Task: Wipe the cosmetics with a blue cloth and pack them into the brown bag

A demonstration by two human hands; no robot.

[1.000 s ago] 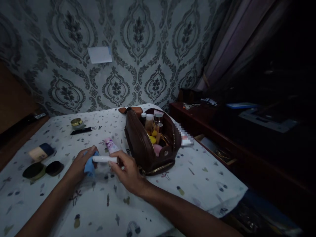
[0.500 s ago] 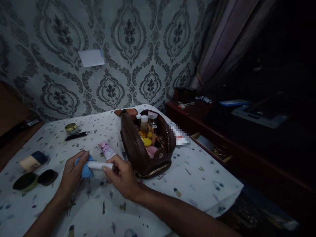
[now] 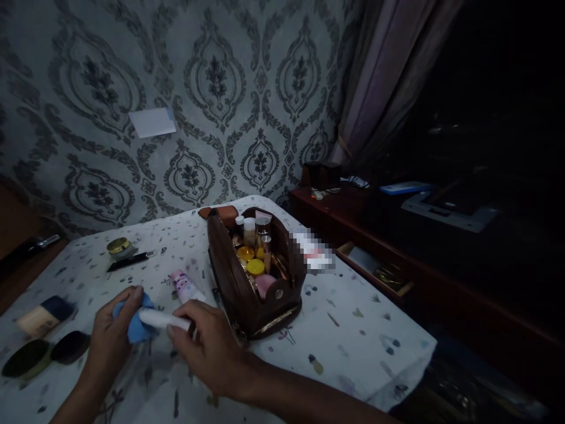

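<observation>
A white tube (image 3: 159,320) is held between my two hands over the table. My right hand (image 3: 207,344) pinches its right end. Around its left end sits a blue cloth (image 3: 140,327), which my left hand (image 3: 115,327) grips between thumb and fingers. Just beyond the tube lies a pink and white patterned tube (image 3: 188,287). Beside my right hand stands a brown cosmetic bag (image 3: 225,288), unzipped, with bottles, yellow-lidded jars (image 3: 255,267) and a pink round item (image 3: 265,285) inside.
On the left of the patterned tablecloth (image 3: 335,365) are a gold-lidded jar (image 3: 118,246), a black slim item (image 3: 130,260), a foundation bottle (image 3: 44,315) and a dark round compact (image 3: 26,358). An open drawer (image 3: 375,271) juts out at the right.
The view has shifted, so the bag and tabletop sit lower and further left. Both hands still hold the tube and the cloth, and the tube's tilt has changed slightly.
</observation>
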